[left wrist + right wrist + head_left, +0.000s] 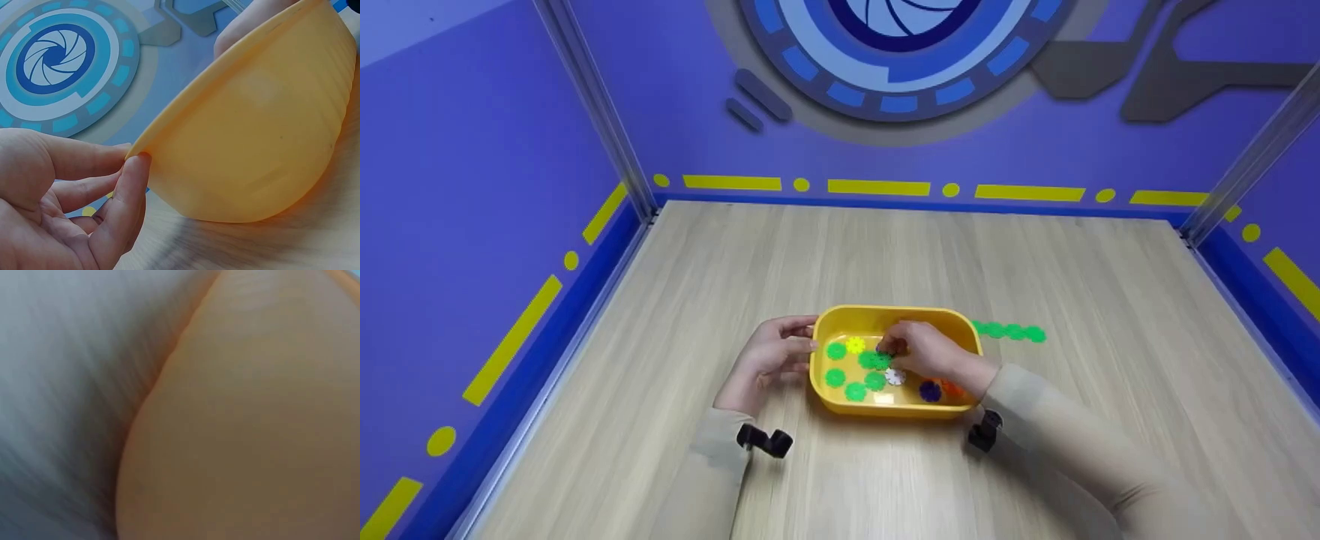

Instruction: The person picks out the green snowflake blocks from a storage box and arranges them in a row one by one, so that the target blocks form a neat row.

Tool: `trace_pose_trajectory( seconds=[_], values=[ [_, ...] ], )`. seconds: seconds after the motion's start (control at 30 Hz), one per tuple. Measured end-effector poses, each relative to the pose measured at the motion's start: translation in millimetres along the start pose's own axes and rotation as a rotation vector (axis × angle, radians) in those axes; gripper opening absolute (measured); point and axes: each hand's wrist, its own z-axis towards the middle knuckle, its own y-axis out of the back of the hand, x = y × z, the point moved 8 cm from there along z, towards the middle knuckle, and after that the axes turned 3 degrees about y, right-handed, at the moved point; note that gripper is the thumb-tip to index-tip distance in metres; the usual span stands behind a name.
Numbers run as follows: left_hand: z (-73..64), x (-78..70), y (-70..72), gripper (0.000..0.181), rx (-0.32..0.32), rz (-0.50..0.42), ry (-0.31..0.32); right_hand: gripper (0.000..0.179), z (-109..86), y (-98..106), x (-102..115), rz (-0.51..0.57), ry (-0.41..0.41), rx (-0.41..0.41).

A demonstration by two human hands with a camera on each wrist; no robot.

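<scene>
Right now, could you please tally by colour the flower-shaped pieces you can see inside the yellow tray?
Green pieces: at least 5 (some overlap by the right hand)
Yellow piece: 1
White piece: 1
Dark purple pieces: at least 1
Orange pieces: at least 1, partly hidden
Total in the yellow tray: at least 9

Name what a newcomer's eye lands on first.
Likely the yellow bin on the wooden table, the right hand inside beside green discs, the left hand pinching its rim. Next, the big circular emblem on the purple wall behind, then the green disc row right of the bin.
</scene>
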Motion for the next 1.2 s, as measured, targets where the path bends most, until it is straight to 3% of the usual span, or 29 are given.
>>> trace_pose_trajectory(
  seconds=[0.37,0.73,1.2],
  values=[
    [1.0,-0.3,-0.2,0.052,0.008,-0.001,0.002,0.029,-1.9,-4,5,-0.119,0.037,0.011],
    [0.9,1.1,-1.3,0.053,0.015,-0.023,0.001,0.022,-1.7,-3,4,-0.077,0.066,-0.015],
    [1.3,0.7,-0.3,0.052,0.004,-0.013,-0.001,0.018,-6.1,9,4,0.086,0.074,0.019]
  ],
)
